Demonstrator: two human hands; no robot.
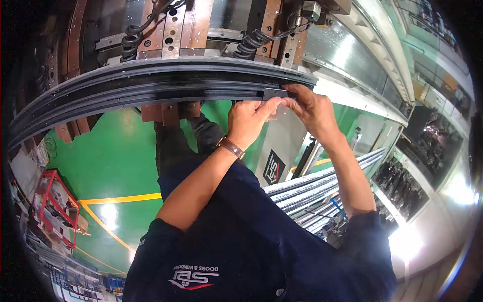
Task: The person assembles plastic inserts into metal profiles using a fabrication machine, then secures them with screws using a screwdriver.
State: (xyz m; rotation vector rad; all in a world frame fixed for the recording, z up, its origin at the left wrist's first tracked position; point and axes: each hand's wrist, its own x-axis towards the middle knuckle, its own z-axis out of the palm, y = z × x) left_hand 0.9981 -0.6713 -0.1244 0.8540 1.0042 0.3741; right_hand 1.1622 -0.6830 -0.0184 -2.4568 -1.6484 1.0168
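Note:
A long dark grey window or door frame profile (166, 84) with grooves along it lies across the machine in front of me. Near its right end a small black rectangular piece (274, 93) sits against the profile's near side. My left hand (245, 123), with a watch on the wrist, is closed at the near edge of the profile, its fingers partly hidden beneath and its thumb pointing right by the black piece. My right hand (316, 111) pinches the right end of that piece between thumb and index finger. The two thumbs nearly meet.
Machine clamps (171, 30) and coiled black cables (256, 43) stand behind the profile. At lower right, several long profiles (322, 189) lie on a rack beside a machine panel with a logo (273, 168). A red cart (53, 206) stands on the green floor (118, 166).

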